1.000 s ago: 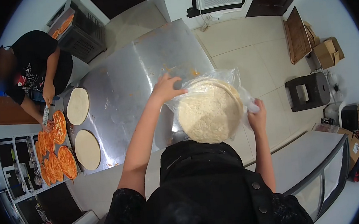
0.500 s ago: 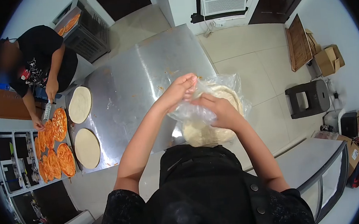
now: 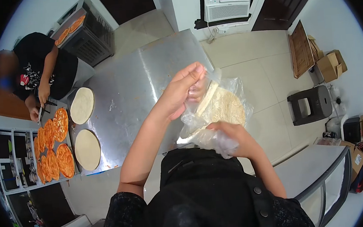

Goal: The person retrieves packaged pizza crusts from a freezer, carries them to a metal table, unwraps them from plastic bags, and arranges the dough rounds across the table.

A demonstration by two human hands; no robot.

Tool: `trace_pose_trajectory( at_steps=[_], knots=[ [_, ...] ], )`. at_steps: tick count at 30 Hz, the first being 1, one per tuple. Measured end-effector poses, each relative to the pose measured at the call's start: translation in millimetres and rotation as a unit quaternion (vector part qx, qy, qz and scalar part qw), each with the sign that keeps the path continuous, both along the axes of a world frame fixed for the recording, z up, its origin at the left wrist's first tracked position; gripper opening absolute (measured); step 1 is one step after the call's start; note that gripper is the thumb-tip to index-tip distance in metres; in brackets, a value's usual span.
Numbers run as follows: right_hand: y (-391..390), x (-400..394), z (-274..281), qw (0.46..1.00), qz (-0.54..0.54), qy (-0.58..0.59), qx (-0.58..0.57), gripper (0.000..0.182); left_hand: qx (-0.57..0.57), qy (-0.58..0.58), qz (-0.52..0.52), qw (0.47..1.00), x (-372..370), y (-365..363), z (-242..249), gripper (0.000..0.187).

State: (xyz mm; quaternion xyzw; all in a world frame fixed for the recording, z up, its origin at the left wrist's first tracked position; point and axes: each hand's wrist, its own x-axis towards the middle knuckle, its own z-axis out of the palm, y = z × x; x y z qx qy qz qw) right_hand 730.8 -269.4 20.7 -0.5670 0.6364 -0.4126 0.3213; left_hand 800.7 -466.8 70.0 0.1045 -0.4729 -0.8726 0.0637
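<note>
A clear plastic bag lies at the right end of the metal table, around pale round pizza crusts. My left hand is closed on the bag's edge, lifting it on the far side. Lower and nearer my body, my right hand grips a bunched part of the same plastic. Between my hands the bag spreads apart, and the top crust shows with its raised rim. Two bare pizza crusts lie flat at the table's left end, away from my hands.
The metal table runs leftward from me. Several sauce-covered crusts lie at its left end, beside a person who holds a utensil over them. A rack oven stands behind. On the right are a black stool and a cardboard box.
My right hand has pulled down toward my body with the plastic, and my left has risen slightly. The bag is spread wider, baring more of the crust. The other person's hands moved together.
</note>
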Motion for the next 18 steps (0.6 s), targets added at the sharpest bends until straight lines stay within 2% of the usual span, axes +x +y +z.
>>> trace_pose_trajectory(
  at_steps=[1,3,4,6,7,8,9,10,11,13,15,16,17,18],
  knots=[
    [-2.5,-3.9,5.4,0.997,-0.039,0.034,-0.054,0.05,-0.002,0.001,0.001,1.0,0.7,0.1,2.8,0.024],
    [-12.4,-12.2,21.7,0.976,-0.107,0.114,-0.15,0.042,-0.08,-0.016,-0.048,0.996,0.5,0.2,8.4,0.025],
    [-17.2,-17.7,29.9,0.976,-0.109,0.115,-0.152,0.042,-0.082,-0.014,-0.05,0.995,1.7,1.4,12.9,0.025],
    [-28.0,-29.7,44.4,0.949,-0.038,0.259,-0.174,0.044,-0.158,-0.029,-0.104,0.981,4.6,4.3,24.2,0.025],
    [-34.8,-33.4,49.7,0.93,-0.02,0.305,-0.202,0.038,-0.16,-0.029,-0.104,0.981,4.8,5.3,28.6,0.025],
    [-39.3,-39.0,56.8,0.93,-0.02,0.305,-0.204,0.038,-0.255,-0.028,-0.094,0.962,4.9,6.3,32.8,0.025],
    [-42.5,-44.2,64.3,0.923,0.026,0.345,-0.167,0.037,-0.346,-0.027,-0.084,0.934,5.4,7.5,35.9,0.026],
    [-44.6,-47.3,68.2,0.911,0.073,0.384,-0.129,0.036,-0.345,-0.027,-0.082,0.934,5.0,7.4,38.6,0.026],
    [-47.1,-48.3,69.0,0.911,0.075,0.385,-0.129,0.036,-0.391,-0.032,-0.082,0.916,3.2,5.4,41.3,0.026],
    [-52.1,-47.8,69.9,0.88,0.137,0.455,-0.007,0.025,-0.437,-0.036,-0.079,0.895,-2.0,2.3,45.7,0.025],
    [-54.0,-40.8,68.5,0.878,0.135,0.459,0.008,0.022,-0.581,-0.049,-0.033,0.811,-10.7,1.5,48.0,0.022],
    [-54.9,-38.1,66.7,0.877,0.131,0.461,0.023,0.02,-0.581,-0.049,-0.031,0.812,-16.1,-1.6,42.4,0.022],
    [-56.3,-39.5,64.0,0.876,0.133,0.463,0.022,0.02,-0.623,-0.022,0.005,0.782,-22.0,-6.3,31.8,0.017],
    [-58.1,-44.4,60.5,0.908,0.129,0.399,0.024,0.019,-0.662,0.005,0.042,0.748,-24.9,-8.0,30.6,0.014]
  ],
)
